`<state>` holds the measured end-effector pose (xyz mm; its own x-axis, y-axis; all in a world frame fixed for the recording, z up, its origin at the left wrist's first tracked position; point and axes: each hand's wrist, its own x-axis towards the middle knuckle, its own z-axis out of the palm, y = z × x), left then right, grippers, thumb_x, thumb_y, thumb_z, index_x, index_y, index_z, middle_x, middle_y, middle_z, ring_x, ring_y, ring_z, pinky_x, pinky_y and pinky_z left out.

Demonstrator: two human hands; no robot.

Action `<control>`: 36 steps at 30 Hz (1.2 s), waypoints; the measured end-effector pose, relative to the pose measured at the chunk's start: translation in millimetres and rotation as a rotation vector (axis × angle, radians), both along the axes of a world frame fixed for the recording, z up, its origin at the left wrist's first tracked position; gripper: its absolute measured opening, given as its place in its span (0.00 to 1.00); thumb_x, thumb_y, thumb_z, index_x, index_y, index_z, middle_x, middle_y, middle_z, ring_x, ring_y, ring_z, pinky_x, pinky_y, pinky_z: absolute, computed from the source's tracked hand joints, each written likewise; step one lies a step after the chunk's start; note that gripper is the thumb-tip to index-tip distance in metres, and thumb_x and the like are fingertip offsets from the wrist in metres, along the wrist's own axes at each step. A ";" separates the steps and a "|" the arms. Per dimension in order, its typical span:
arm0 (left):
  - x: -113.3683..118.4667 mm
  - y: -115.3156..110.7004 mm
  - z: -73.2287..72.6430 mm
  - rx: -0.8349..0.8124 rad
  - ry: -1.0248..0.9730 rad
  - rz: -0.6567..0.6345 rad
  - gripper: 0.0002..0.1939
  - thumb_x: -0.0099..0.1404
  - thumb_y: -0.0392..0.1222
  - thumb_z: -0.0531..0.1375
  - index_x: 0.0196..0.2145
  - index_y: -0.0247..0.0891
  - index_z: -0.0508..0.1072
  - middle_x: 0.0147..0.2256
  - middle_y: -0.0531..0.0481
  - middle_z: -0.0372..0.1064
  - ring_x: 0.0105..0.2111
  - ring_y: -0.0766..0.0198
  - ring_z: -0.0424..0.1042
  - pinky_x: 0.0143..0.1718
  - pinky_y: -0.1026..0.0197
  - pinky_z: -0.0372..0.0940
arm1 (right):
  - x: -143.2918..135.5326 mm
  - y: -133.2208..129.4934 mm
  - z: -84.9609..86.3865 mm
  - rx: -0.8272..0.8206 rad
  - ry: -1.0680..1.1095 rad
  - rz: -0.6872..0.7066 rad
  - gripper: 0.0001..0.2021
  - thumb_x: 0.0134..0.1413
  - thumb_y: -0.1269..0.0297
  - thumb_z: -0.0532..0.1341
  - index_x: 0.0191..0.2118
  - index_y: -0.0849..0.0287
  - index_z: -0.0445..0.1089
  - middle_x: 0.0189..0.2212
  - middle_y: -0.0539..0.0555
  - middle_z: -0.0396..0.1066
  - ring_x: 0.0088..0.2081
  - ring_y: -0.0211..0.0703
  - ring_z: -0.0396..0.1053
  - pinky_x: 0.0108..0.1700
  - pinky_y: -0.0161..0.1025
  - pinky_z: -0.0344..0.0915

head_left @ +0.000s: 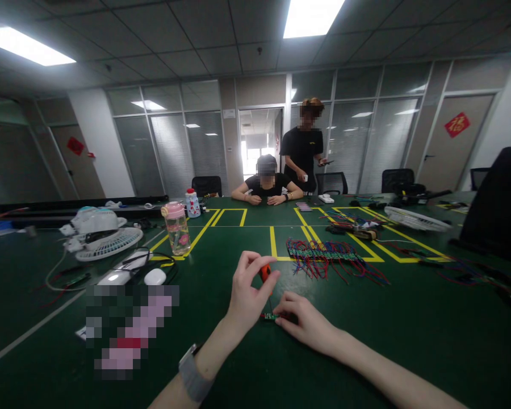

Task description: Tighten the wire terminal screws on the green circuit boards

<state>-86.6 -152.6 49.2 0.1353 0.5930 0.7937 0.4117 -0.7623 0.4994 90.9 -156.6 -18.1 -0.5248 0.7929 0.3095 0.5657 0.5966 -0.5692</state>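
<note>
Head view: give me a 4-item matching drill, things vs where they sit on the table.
Things:
1. water bottle
2. white mouse
3. wire bundle
4. small green part

Places:
A. under the right hand's fingertips
B. on the yellow line, left of centre
C. ahead of the hands, to the right
D. beside the blurred patch, near left

Pairs: 1-B, 2-D, 3-C, 4-A
</note>
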 end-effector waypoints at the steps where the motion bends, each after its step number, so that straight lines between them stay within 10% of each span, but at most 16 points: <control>1: -0.3 -0.4 0.1 -0.016 0.000 -0.015 0.12 0.67 0.39 0.57 0.46 0.42 0.75 0.40 0.47 0.65 0.40 0.61 0.70 0.42 0.58 0.68 | 0.0 -0.1 0.3 0.000 0.002 0.002 0.06 0.56 0.75 0.61 0.36 0.60 0.75 0.35 0.52 0.67 0.35 0.41 0.66 0.38 0.35 0.64; 36: 0.1 -0.7 0.3 0.013 -0.042 -0.086 0.10 0.66 0.37 0.58 0.44 0.41 0.76 0.37 0.48 0.70 0.38 0.62 0.72 0.40 0.60 0.68 | -1.5 1.3 0.5 -0.002 0.002 0.000 0.06 0.55 0.76 0.61 0.35 0.60 0.74 0.34 0.52 0.67 0.35 0.41 0.66 0.37 0.34 0.63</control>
